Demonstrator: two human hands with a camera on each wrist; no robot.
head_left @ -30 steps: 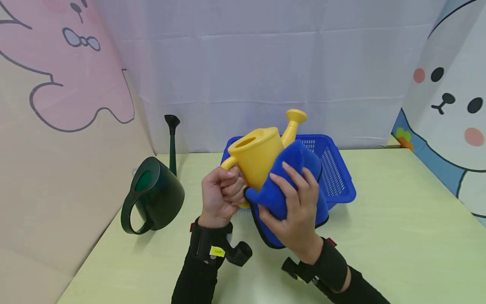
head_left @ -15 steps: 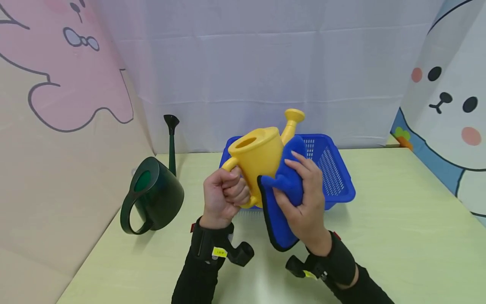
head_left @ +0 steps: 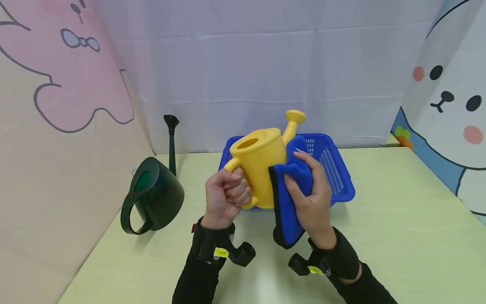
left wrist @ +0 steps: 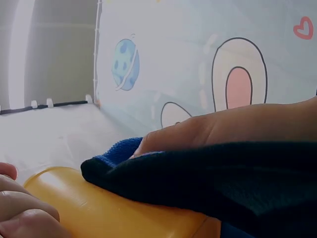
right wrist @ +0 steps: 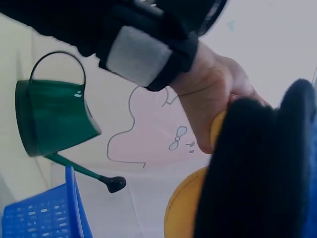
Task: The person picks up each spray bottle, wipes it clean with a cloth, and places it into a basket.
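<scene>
A yellow watering can [head_left: 262, 169] is held up in front of the blue basket, its spout pointing away to the upper right. My left hand [head_left: 228, 194] grips its handle with curled fingers. Against the can's right side, my right hand [head_left: 313, 196] holds a blue cloth [head_left: 290, 211] with dark edging, thumb and fingers bent over it. In the left wrist view the cloth [left wrist: 198, 173] lies along the yellow can body [left wrist: 114, 210]. The right wrist view has the cloth's dark side [right wrist: 252, 173] close up, covering much of the can [right wrist: 185, 206].
A dark green watering can [head_left: 159, 198] with a long spout stands on the left of the pale table [head_left: 398, 236]. The blue perforated basket [head_left: 339, 177] sits at the back, partly behind the yellow can. A printed curtain [head_left: 228, 71] hangs behind the table.
My right hand has slid the cloth rightward along the yellow can, baring more of its body. The cloth looks more bunched. My left hand has kept its grip with barely any shift.
</scene>
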